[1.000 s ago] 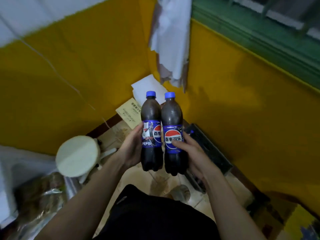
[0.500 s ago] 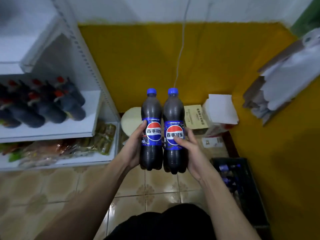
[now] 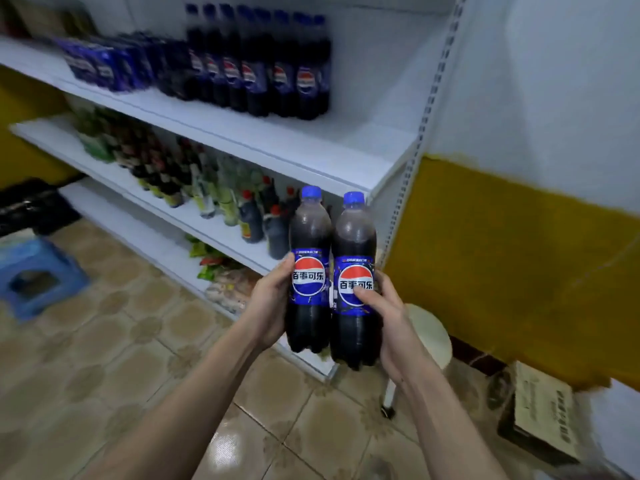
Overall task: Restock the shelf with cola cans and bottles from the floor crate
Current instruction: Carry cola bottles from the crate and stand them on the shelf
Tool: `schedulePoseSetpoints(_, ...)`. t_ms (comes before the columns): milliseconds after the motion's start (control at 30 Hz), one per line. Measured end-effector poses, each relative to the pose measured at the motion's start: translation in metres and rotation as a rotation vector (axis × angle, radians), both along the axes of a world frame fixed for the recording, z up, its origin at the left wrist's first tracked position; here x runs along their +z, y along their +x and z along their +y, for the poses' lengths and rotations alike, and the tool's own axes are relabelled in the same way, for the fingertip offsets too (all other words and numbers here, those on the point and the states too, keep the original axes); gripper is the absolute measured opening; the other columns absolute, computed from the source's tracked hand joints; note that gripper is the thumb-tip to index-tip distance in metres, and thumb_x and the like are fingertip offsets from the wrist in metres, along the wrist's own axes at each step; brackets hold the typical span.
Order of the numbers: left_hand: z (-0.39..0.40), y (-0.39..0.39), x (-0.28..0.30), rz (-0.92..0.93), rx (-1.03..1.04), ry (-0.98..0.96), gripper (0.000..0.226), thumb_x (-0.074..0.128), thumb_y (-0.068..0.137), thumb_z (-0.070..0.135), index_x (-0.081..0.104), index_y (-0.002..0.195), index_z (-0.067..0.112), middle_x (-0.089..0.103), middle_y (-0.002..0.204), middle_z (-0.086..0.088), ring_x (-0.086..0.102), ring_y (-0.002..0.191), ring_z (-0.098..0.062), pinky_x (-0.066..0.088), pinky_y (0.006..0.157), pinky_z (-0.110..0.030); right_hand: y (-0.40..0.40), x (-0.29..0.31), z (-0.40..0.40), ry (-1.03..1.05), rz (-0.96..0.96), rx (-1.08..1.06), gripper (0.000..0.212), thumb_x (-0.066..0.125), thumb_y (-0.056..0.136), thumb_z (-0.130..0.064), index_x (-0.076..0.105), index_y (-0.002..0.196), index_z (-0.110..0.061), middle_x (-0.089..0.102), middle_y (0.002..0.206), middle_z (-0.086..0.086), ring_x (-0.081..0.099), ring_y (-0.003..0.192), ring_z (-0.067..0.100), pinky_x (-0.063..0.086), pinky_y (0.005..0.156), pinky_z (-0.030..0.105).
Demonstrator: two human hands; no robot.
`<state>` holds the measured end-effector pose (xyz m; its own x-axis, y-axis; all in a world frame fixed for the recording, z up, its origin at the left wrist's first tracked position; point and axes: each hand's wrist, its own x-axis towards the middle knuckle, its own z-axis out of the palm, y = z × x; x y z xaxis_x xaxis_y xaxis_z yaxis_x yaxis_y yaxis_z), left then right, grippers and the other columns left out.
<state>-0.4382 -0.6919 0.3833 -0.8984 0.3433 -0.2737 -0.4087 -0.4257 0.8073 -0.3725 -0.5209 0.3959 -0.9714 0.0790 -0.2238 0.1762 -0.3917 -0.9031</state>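
Note:
I hold two cola bottles upright and side by side in front of me, both with blue caps and blue labels. My left hand [image 3: 268,306] grips the left bottle [image 3: 309,237] and my right hand [image 3: 388,317] grips the right bottle [image 3: 354,244]. Behind them stands a white shelf unit [image 3: 311,150]. A row of cola bottles [image 3: 263,67] and blue can packs [image 3: 104,65] stands on its upper shelf, with bare shelf to the right of the row. The floor crate is out of view.
Lower shelves carry sauce bottles [image 3: 249,216] and snack bags [image 3: 221,271]. A blue plastic stool [image 3: 34,271] sits on the tiled floor at left. A round white stool [image 3: 429,334] and a cardboard box [image 3: 540,420] stand by the yellow wall at right.
My view has swung left from the yellow corner and the crate to face the shelves. Both hands keep hold of the two bottles, still held together.

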Motion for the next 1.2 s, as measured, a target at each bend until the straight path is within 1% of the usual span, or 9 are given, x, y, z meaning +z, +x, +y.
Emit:
schedulePoseSetpoints(100, -0.030, -0.028, 0.021, 0.057, 0.080, -0.050, 0.056, 0.040, 0.102, 0.044, 0.055, 0.137, 0.004, 0.064, 0.131, -0.021, 0.060, 0.124, -0.036, 0.053, 0.100, -0.044, -0.044, 0.019, -0.033, 0.036, 0.058, 0.069, 0.059, 0.078, 0.073, -0.028, 0.056, 0.128, -0.022, 0.075, 0.112, 0.006, 0.073, 0.099, 0.021, 0.057, 0.083, 0.038)
schedulePoseSetpoints(200, -0.053, -0.052, 0.042, 0.173, 0.176, -0.108, 0.062, 0.053, 0.092, 0.048, 0.055, 0.136, 0.005, 0.066, 0.127, -0.019, 0.064, 0.118, -0.033, 0.055, 0.097, -0.042, -0.086, 0.033, -0.062, 0.102, 0.120, 0.131, 0.062, 0.077, 0.069, -0.040, 0.056, 0.125, -0.026, 0.074, 0.114, 0.004, 0.071, 0.105, 0.023, 0.056, 0.093, 0.045)
schedulePoseSetpoints(367, -0.082, -0.104, 0.066, 0.336, 0.345, -0.236, 0.057, 0.069, 0.080, 0.035, 0.055, 0.129, 0.009, 0.073, 0.113, -0.013, 0.072, 0.098, -0.026, 0.060, 0.080, -0.035, -0.154, 0.055, -0.090, 0.102, 0.210, 0.231, 0.058, 0.074, 0.073, -0.037, 0.057, 0.126, -0.024, 0.073, 0.115, 0.003, 0.071, 0.105, 0.021, 0.057, 0.092, 0.041)
schedulePoseSetpoints(533, -0.092, -0.162, 0.095, 0.389, 0.423, -0.225, 0.051, 0.072, 0.077, 0.030, 0.058, 0.122, 0.012, 0.074, 0.109, -0.012, 0.072, 0.095, -0.025, 0.060, 0.079, -0.035, -0.222, 0.083, -0.101, 0.079, 0.273, 0.283, 0.045, 0.071, 0.084, -0.027, 0.056, 0.126, -0.019, 0.076, 0.105, 0.001, 0.074, 0.092, 0.016, 0.058, 0.072, 0.026)
schedulePoseSetpoints(700, -0.094, -0.224, 0.112, 0.429, 0.448, -0.200, 0.053, 0.078, 0.082, 0.029, 0.056, 0.127, 0.009, 0.072, 0.116, -0.015, 0.071, 0.103, -0.030, 0.059, 0.084, -0.038, -0.282, 0.103, -0.102, 0.090, 0.330, 0.307, 0.054, 0.073, 0.080, -0.032, 0.054, 0.129, -0.022, 0.076, 0.110, 0.006, 0.074, 0.098, 0.023, 0.058, 0.081, 0.036)
schedulePoseSetpoints(833, -0.090, -0.267, 0.118, 0.426, 0.441, -0.184, 0.063, 0.080, 0.078, 0.031, 0.054, 0.130, 0.006, 0.072, 0.115, -0.015, 0.071, 0.104, -0.031, 0.059, 0.082, -0.038, -0.320, 0.110, -0.098, 0.103, 0.344, 0.274, 0.055, 0.075, 0.081, -0.029, 0.054, 0.131, -0.020, 0.075, 0.111, 0.005, 0.073, 0.101, 0.024, 0.057, 0.090, 0.041)
schedulePoseSetpoints(967, -0.084, -0.315, 0.121, 0.442, 0.419, -0.180, 0.066, 0.086, 0.073, 0.026, 0.053, 0.129, 0.009, 0.072, 0.116, -0.015, 0.071, 0.105, -0.031, 0.058, 0.088, -0.043, -0.352, 0.111, -0.093, 0.113, 0.333, 0.197, 0.043, 0.074, 0.084, -0.018, 0.057, 0.124, -0.020, 0.076, 0.109, 0.004, 0.074, 0.098, 0.020, 0.060, 0.083, 0.034)
schedulePoseSetpoints(1033, -0.082, -0.341, 0.121, 0.462, 0.404, -0.189, 0.070, 0.089, 0.069, 0.027, 0.054, 0.128, 0.012, 0.072, 0.115, -0.012, 0.071, 0.104, -0.029, 0.058, 0.088, -0.043, -0.370, 0.111, -0.091, 0.119, 0.307, 0.132, 0.044, 0.075, 0.084, -0.013, 0.058, 0.124, -0.018, 0.075, 0.112, 0.006, 0.073, 0.101, 0.022, 0.059, 0.087, 0.036)
schedulePoseSetpoints(1200, -0.077, -0.403, 0.110, 0.501, 0.345, -0.207, 0.056, 0.084, 0.077, 0.015, 0.058, 0.126, 0.017, 0.073, 0.114, -0.007, 0.070, 0.106, -0.025, 0.057, 0.093, -0.039, -0.416, 0.104, -0.083, 0.179, 0.287, -0.043, 0.054, 0.080, 0.078, -0.005, 0.059, 0.127, -0.010, 0.074, 0.113, 0.008, 0.072, 0.103, 0.023, 0.056, 0.095, 0.040)
